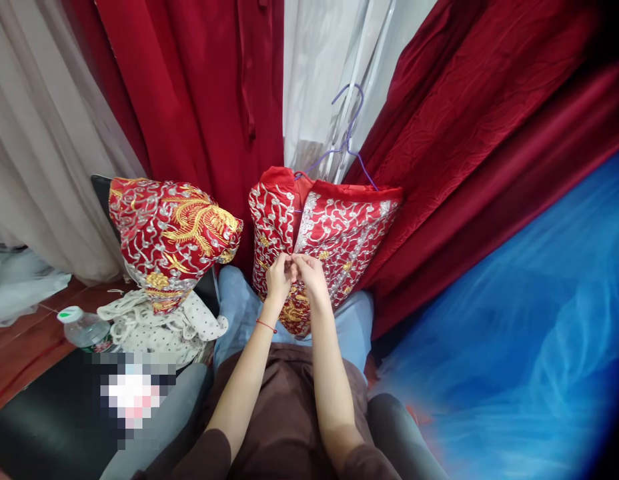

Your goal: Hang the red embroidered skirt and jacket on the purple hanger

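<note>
A red garment [334,230] with silver and gold embroidery hangs on a purple hanger [347,143] and rests against my knees. My left hand [278,278] and my right hand [309,275] meet at its front opening, fingers pinched together on the cloth's edge. What the fingertips grip there is too small to make out. A thin red string circles my left wrist.
A second embroidered red garment [172,233] lies over a dark chair at the left, above a white dotted cloth [159,327]. A plastic water bottle [84,328] lies nearby. Red curtains [199,87] and white sheer drapes [329,60] hang behind. Blue tulle [529,333] fills the right.
</note>
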`<action>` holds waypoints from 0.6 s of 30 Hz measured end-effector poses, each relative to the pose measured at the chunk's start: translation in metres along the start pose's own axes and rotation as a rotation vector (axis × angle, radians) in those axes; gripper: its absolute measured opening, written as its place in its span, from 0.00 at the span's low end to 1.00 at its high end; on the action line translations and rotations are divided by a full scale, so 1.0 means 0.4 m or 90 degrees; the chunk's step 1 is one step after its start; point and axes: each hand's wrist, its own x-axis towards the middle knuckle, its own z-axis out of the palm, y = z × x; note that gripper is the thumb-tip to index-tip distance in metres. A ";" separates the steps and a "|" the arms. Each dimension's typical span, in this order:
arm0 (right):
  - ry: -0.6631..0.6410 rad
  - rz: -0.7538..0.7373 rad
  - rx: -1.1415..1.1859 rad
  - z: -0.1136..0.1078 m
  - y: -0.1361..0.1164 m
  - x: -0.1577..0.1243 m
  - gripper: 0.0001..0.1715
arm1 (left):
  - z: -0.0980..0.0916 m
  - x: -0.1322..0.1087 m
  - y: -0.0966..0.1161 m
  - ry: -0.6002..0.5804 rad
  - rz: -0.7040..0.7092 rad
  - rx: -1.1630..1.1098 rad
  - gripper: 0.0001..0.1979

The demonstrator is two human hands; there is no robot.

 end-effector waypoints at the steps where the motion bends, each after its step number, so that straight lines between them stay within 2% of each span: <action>1: -0.004 0.000 0.004 -0.003 -0.001 0.003 0.16 | 0.003 0.001 -0.002 -0.001 0.004 -0.013 0.03; 5: -0.001 -0.008 0.008 -0.010 -0.023 0.007 0.17 | 0.018 0.002 -0.006 0.009 0.009 -0.044 0.03; 13: 0.026 -0.080 -0.029 0.015 -0.139 0.051 0.16 | 0.023 -0.007 0.017 0.038 0.016 -0.047 0.06; 18: 0.016 -0.067 -0.020 0.019 -0.145 0.091 0.16 | 0.017 0.008 0.016 0.040 0.010 -0.052 0.08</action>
